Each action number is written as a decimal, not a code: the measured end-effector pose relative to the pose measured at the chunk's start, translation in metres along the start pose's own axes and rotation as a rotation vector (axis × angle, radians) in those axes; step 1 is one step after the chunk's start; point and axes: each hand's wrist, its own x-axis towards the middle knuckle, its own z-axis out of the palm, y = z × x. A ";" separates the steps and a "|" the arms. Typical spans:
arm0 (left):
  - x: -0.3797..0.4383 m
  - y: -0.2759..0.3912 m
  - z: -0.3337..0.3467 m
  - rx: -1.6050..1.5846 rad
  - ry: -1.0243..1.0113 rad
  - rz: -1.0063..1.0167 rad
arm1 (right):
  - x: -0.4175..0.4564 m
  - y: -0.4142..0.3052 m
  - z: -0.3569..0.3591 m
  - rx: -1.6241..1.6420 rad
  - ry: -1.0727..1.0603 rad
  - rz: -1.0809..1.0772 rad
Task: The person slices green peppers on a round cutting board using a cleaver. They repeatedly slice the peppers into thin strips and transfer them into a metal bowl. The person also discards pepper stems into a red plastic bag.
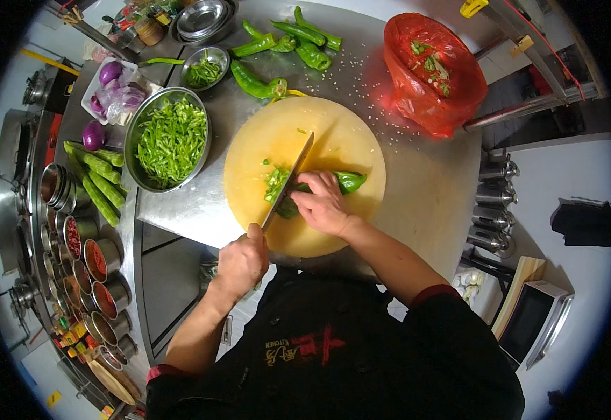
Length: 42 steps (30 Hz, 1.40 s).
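My left hand (243, 258) is closed round the handle of a kitchen knife (290, 181), its blade slanting up and away over a round yellow cutting board (253, 136). Fingertips of my right hand (322, 203) rest beside the blade and hold down a green pepper (351, 182); part of the pepper is hidden under them. Cut green pepper pieces (275, 184) lie on the blade's left side. At the board's left stands a metal bowl (206, 139) of sliced green pepper (171, 142).
Whole green peppers (253, 81) lie beyond the board. A red plastic bag (415, 100) with scraps stands at the far right, near scattered white bits. Leftward are a small bowl (226, 65), red onions (94, 135), ridged green vegetables (103, 197) and several metal containers (103, 260).
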 end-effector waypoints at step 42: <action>0.006 0.013 0.002 0.025 -0.049 -0.030 | 0.001 0.000 -0.008 -0.038 -0.093 -0.005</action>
